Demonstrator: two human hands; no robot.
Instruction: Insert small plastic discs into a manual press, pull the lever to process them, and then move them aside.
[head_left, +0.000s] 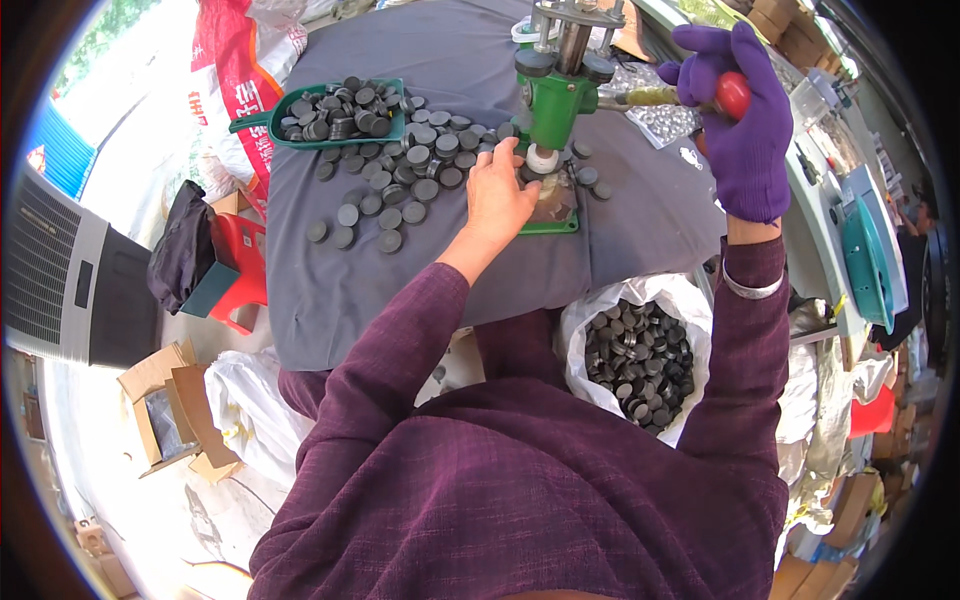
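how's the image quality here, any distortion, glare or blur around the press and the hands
Head view: strong fisheye, with a black rim and the table edges bowing; even daylight, soft shadows; the upper left corner is washed out; the green press, bare left hand and gloved right hand are sharp, while things near the rim are smeared.

I'm looking at a small workshop: a green hand press (553, 100), loose black discs (400, 185), a sack of discs (635, 355) near right.
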